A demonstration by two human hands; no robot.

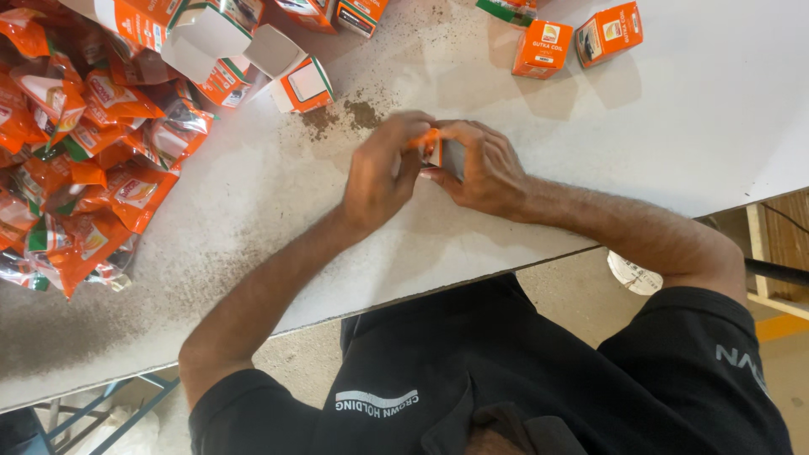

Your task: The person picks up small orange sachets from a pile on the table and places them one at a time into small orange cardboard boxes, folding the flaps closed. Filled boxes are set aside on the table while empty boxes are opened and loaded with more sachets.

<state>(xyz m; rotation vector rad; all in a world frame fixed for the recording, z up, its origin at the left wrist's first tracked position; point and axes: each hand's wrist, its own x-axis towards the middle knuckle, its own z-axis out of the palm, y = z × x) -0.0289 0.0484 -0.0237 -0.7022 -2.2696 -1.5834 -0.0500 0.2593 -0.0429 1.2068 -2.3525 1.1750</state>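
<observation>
Cardboard, thin and light: the small orange box (434, 150) sits pinched between my left hand (379, 177) and my right hand (484, 168), just above the white table (691, 126). Both hands are curled tight on it, fingertips at its edges. I judge it crushes easily, so the stiff corners are the place to hold, not the flat faces. Left of my hands lies a heap of orange sachets (76, 152); beyond them, open boxes (253, 59) and spilled brown powder (350, 114).

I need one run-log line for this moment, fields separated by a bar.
left hand: holds small orange box | right hand: holds same box | sachet pile: left on white table | closed boxes: far right
</observation>
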